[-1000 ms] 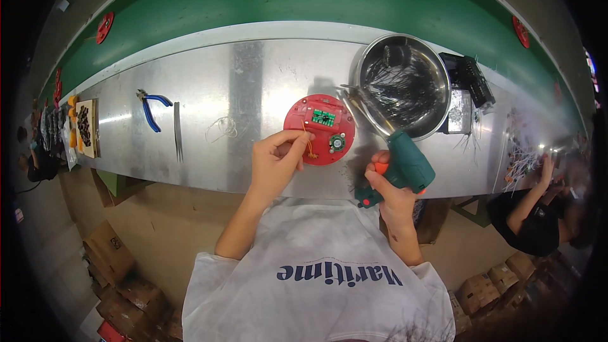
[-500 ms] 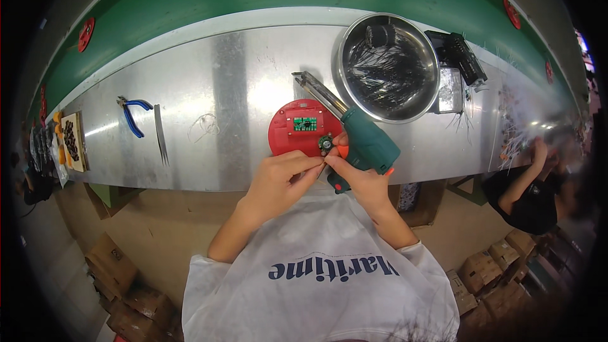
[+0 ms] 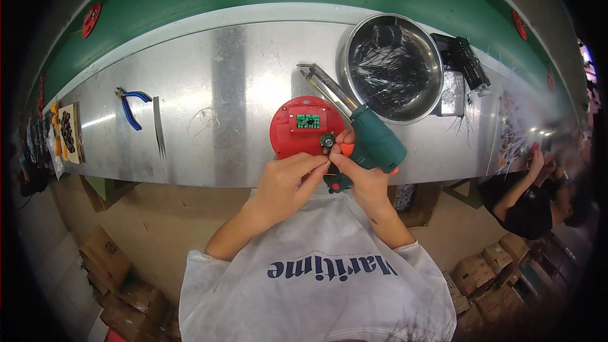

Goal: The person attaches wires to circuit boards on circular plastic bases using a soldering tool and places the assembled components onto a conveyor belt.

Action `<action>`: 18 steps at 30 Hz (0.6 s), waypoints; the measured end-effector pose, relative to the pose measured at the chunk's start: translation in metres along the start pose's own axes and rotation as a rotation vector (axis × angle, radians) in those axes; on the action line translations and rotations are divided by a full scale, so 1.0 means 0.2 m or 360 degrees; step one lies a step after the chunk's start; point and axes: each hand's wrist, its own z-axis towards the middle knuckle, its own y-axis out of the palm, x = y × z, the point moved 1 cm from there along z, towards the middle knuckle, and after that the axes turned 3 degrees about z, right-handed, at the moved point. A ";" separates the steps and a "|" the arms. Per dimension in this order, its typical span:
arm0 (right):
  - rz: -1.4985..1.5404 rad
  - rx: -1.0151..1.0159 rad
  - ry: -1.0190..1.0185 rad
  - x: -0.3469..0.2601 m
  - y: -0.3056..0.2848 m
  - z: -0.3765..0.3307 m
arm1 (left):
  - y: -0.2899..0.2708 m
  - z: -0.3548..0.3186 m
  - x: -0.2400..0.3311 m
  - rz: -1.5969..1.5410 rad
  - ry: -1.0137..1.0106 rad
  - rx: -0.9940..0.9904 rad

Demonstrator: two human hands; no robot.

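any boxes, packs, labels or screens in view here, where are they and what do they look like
Cardboard boxes: on the floor at lower left, brown, stacked.
Cardboard boxes: on the floor at lower right, brown, several small ones.
Tray of small parts: far left end of the metal bench, flat, pale with dark and orange pieces.
Black device: right of the steel bowl, flat, rectangular; whether it has a screen cannot be told.
No lit screens or signs show.

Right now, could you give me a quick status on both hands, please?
Left hand at red disc's edge. Right hand gripping green tool. Steel bowl close behind.
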 end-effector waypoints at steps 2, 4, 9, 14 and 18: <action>0.0101 -0.0024 0.0054 -0.01 0.01 0.01 | 0.00 0.00 0.00 0.0067 0.0069 0.0037; 0.0204 -0.0008 0.0141 -0.02 0.01 0.01 | 0.00 0.00 0.01 0.0017 0.0066 0.0083; 0.0287 0.0013 0.0269 -0.01 0.02 0.01 | 0.01 0.00 0.01 0.0044 0.0047 0.0078; 0.0206 0.0071 0.0256 -0.01 0.03 0.00 | 0.01 0.00 0.01 0.0057 0.0054 0.0080; 0.0210 0.0096 0.0232 0.00 0.04 0.00 | 0.03 -0.02 0.01 0.0006 0.0018 0.0159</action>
